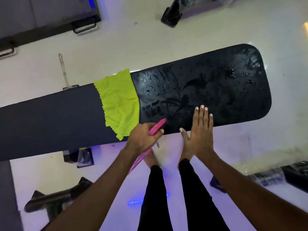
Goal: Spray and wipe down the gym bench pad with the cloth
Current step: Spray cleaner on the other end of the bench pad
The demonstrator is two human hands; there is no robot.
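Note:
The long black bench pad (pixel 225 90) runs across the view, its right half wet with droplets and streaks. A lime-green cloth (pixel 119 102) lies draped over the pad's middle, touched by neither hand. My left hand (pixel 143 139) grips a pink spray bottle (pixel 157 126) at the pad's near edge, its nozzle pointing at the wet surface. My right hand (pixel 200 130) lies flat with fingers spread over the pad's near edge, just right of the bottle, holding nothing.
The bench stands on a glossy white floor (pixel 166 39). Black equipment feet sit at the top (pixel 171 15), lower left (pixel 55 199) and right (pixel 273 177). My legs in black trousers (pixel 175 197) are below the pad.

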